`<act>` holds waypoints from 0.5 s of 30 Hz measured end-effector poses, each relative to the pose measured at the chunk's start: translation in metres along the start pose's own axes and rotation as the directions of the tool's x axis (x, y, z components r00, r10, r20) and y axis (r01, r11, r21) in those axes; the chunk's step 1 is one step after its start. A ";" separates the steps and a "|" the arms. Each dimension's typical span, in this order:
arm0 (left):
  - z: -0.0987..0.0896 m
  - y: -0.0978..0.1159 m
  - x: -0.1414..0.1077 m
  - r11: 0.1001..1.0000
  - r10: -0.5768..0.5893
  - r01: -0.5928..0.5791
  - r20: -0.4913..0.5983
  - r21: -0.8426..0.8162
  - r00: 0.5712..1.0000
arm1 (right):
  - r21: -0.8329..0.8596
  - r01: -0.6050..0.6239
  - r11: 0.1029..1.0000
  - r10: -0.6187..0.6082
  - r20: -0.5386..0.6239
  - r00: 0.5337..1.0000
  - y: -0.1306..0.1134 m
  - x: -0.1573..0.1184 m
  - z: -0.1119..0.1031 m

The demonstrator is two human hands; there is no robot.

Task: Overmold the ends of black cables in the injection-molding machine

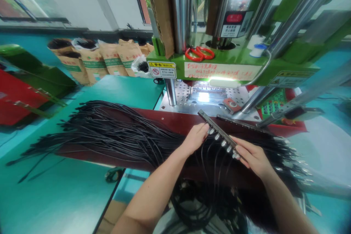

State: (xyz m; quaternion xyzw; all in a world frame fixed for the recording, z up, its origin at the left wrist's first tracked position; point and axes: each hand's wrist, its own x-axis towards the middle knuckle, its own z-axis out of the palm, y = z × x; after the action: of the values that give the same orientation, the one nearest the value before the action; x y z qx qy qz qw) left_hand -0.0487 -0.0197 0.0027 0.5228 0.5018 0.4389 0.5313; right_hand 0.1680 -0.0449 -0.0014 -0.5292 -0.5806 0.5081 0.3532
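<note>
Over one maroon tray point(175, 123), two hands point(195, 139) point(257, 159), fingers point(248, 148) grasping one connector-lined bar point(220, 132)

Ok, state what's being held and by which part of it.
A dark bar lined with silvery connectors: the right grip holds its near end. The left grip is toward its far end; whether on bar or connector, I can't tell.

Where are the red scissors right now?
In the head view, the red scissors are slightly right of upper centre, along the green machine plate's front edge, just above the handwritten sign and beside a steel column.
</note>
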 end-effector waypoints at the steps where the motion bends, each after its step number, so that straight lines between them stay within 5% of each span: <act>1: -0.001 0.001 0.000 0.999 -0.027 0.027 0.009 -0.016 1.000 | 0.003 -0.003 1.000 0.003 0.001 1.000 0.000 0.000 0.000; 10: -0.002 0.011 -0.003 0.968 -0.201 0.212 0.092 -0.137 0.975 | 0.027 -0.013 1.000 0.010 0.086 0.996 0.005 0.004 -0.003; 15: -0.003 0.009 -0.005 0.955 -0.219 0.233 0.096 -0.183 0.971 | -0.190 0.107 0.976 -0.073 0.176 0.982 -0.015 0.002 -0.005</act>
State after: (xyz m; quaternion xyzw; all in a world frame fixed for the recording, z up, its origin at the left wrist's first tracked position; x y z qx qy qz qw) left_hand -0.0512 -0.0234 0.0120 0.4240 0.4931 0.4019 0.6447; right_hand 0.1691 -0.0411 0.0140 -0.4900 -0.6796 0.4739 0.2711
